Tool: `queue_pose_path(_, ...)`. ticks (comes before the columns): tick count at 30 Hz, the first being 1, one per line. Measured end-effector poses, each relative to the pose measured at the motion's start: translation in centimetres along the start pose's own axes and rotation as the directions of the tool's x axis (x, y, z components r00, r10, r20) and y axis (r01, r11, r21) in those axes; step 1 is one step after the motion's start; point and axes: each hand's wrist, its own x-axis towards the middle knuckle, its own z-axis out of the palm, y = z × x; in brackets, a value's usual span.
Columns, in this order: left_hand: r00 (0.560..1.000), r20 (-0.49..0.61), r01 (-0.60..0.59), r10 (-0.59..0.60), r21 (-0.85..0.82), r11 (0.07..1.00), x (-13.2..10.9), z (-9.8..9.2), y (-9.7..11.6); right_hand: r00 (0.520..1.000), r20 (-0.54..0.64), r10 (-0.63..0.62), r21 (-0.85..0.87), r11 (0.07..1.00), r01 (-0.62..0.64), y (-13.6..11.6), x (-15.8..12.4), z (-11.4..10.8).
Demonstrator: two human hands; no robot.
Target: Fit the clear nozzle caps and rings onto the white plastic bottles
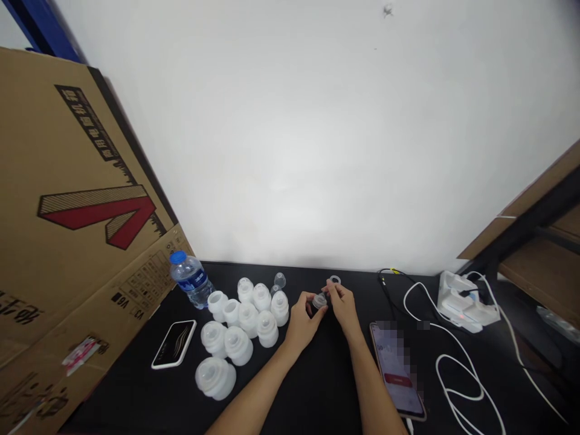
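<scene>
My left hand is closed around a small clear bottle teat, its round base facing up between thumb and fingers. Just to the right, my right hand pinches a thin translucent ring by its near edge. The two hands are close together, a little above the black table. Left of them stand several white baby bottles, most topped with clear teats. Two white bottle pieces among them look open at the top. Behind the group, two loose clear teats lie on the table.
A water bottle with a blue cap and a white-edged phone are at the left, beside a large cardboard box. To the right lie another phone, a white power strip and white cables. A white wall rises behind.
</scene>
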Motion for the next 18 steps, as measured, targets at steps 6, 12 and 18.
queue_pose_path(6, 1.000, 0.002, 0.015, -0.015, -0.050, 0.999, -0.06, 0.08, 0.11, 0.998, 0.056, -0.019, 0.077, 0.997, 0.014, 0.17, -0.07, -0.06)
queue_pose_path(12, 0.997, 0.051, -0.058, 0.059, -0.019, 0.998, -0.15, 0.00, 0.62, 0.999, 0.035, 0.006, 0.071, 0.997, -0.009, 0.81, -0.09, 0.00)
queue_pose_path(18, 0.998, 0.048, -0.030, 0.031, -0.017, 0.999, -0.14, 0.01, 0.60, 0.998, 0.067, 0.010, 0.101, 0.995, -0.016, 0.49, -0.04, 0.14)
